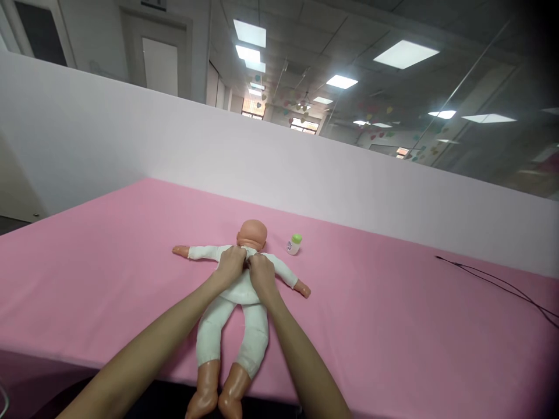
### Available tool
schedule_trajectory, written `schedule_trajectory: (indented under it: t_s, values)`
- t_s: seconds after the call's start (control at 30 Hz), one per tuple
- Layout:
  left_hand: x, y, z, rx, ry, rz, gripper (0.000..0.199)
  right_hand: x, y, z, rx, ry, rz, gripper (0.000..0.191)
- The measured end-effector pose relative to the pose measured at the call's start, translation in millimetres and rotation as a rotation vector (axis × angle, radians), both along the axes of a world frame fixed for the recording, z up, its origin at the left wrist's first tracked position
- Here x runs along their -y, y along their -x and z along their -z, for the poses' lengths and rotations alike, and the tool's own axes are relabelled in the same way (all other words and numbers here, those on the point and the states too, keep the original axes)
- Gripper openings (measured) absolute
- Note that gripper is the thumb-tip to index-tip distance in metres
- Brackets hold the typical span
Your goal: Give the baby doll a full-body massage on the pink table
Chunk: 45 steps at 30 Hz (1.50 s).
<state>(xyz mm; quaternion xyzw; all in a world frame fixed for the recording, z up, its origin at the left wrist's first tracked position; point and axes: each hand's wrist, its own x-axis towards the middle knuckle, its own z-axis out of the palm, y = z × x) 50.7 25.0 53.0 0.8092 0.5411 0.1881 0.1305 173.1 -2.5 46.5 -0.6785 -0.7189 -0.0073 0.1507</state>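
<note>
A baby doll (247, 294) with a white cloth body and tan plastic head, hands and feet lies stretched out in front of me. No face shows on its head, which points away from me. Both my hands meet on its upper torso, just below the neck. My left hand (231, 265) is closed, with curled fingers against the white cloth. Beside it, nearly touching, my right hand (262, 273) is closed too. Whatever the fingertips pinch, if anything, is hidden. A small bottle (294, 244) with a green cap stands to the right of the doll's head.
Pink cloth (384, 314) covers the table, and the doll's feet reach past its front edge. Thin black cables (493, 280) lie at the right. A low white partition (262, 169) runs behind the table, with glass above it.
</note>
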Motion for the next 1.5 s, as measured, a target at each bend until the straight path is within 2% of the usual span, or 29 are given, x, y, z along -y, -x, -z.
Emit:
schedule_trajectory:
  t_s: [0.13, 0.3, 0.4, 0.6, 0.7, 0.8, 0.97, 1.17, 1.3, 1.5]
  values:
    - [3.2, 0.3, 2.0, -0.043, -0.048, -0.011, 0.027, 2.4, 0.3, -5.1, 0.033, 0.007, -0.01, 0.026]
    - [17.1, 20.2, 2.4, -0.006, -0.099, 0.045, 0.025, 24.1, -1.4, -18.8, -0.012, 0.002, -0.022, 0.023]
    - [23.0, 25.9, 3.3, -0.006, -0.09, 0.059, 0.025, 31.7, 5.0, -14.5, -0.007, -0.006, -0.03, 0.019]
    - [25.7, 16.6, -3.0, -0.091, -0.054, 0.033, 0.026, 24.0, 19.9, 2.6, 0.002, 0.044, 0.038, 0.03]
    - [30.4, 15.0, -9.6, -0.119, -0.039, 0.019, 0.026, 24.0, 20.2, 0.3, -0.019, 0.05, 0.046, 0.032]
    - [41.5, 22.4, -11.7, -0.094, -0.048, 0.016, 0.026, 35.3, 14.0, -6.9, -0.042, 0.034, 0.033, 0.032]
    - [62.5, 34.5, -2.4, -0.065, -0.111, 0.039, 0.022, 61.1, 7.4, -10.3, -0.073, 0.026, -0.044, 0.017]
    - [54.2, 23.6, 7.5, -0.139, -0.07, -0.019, 0.024, 55.3, 23.2, 5.5, 0.061, 0.028, 0.034, 0.028]
    - [53.9, 28.1, 6.2, -0.143, -0.092, 0.005, 0.026, 54.1, 22.5, 5.3, 0.065, 0.049, 0.041, 0.027]
    - [88.6, 47.6, 3.5, -0.056, -0.116, 0.039, 0.021, 90.3, 12.9, -3.9, -0.019, -0.004, -0.058, 0.02]
